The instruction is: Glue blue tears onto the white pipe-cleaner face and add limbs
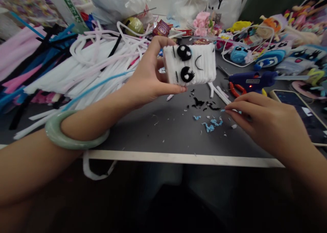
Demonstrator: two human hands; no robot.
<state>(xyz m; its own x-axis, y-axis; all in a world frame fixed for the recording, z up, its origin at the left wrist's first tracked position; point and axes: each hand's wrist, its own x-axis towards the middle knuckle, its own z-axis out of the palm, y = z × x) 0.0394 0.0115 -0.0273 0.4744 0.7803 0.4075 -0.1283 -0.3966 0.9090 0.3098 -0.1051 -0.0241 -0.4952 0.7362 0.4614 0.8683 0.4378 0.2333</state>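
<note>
My left hand (148,77) holds up a white fuzzy block (190,64) wound from pipe cleaners, with two black eyes and thin black lines on its face, turned on its side. Thumb and fingers grip its left end. A pale green bangle (74,134) sits on that wrist. My right hand (260,122) rests low on the grey table (166,130), its fingertips pressed together on a tiny light-blue scrap (227,111) among blue and black trimmings (211,124).
A big heap of white, pink, blue and black pipe cleaners (76,62) fills the left. A blue glue gun (251,80) with a lit red lamp lies behind my right hand, a phone (301,115) to its right. Plush toys and bags crowd the back.
</note>
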